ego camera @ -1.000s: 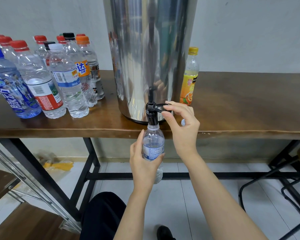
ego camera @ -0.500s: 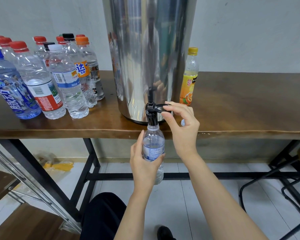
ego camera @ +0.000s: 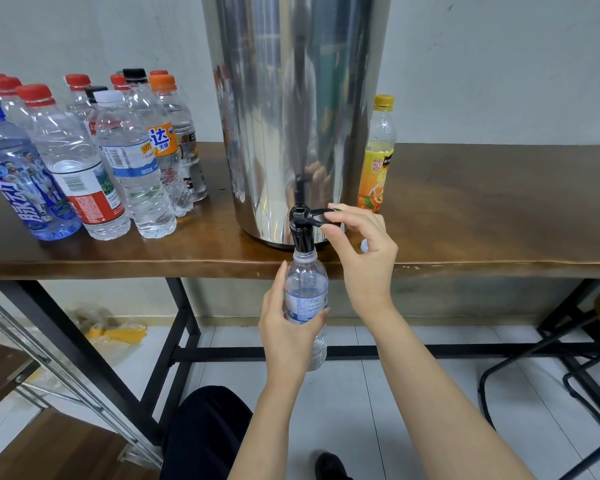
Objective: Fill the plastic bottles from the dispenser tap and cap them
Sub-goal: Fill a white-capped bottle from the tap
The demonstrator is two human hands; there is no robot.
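Left hand [ego camera: 288, 336] is wrapped round the bottle [ego camera: 305, 282] at the label band, thumb up the left side and fingertips coming round on the right. The bottle hangs below the table [ego camera: 482, 220] edge, upright, with its mouth right under the black tap [ego camera: 302, 233] of the steel dispenser [ego camera: 291, 116]. Right hand [ego camera: 364, 258] pinches the tap's lever [ego camera: 317, 216], forefinger on top, thumb underneath.

Handling, my read:
- Thin clear plastic, light when empty, heavier as it fills.
- The wall is soft. With no cap on, a hard squeeze would push water out of the neck.
- The label band is the right place to hold, since the label gives friction. The bare plastic below it gets slippery if wet.
- I can't read the fill level from here.
- A small white cap [ego camera: 363, 245], probably this bottle's, lies on the table just beside my right hand.

Writing:
- The label under my fingers is white with blue print, too small to read.
- In the group at left, the blue-capped bottle [ego camera: 18, 181] reads 脉动 and shows players in striped shirts.
- The red-capped bottle [ego camera: 73, 168] has a barcode and a red panel, text unreadable.
- The white-capped bottle [ego camera: 132, 161] has a blue band whose characters look like 凉白水, not sure.
- The orange-capped bottle [ego camera: 161, 140] shows 达 and 无糖.
- The yellow-capped bottle [ego camera: 376, 161] right of the dispenser has orange-fruit art, text too small.
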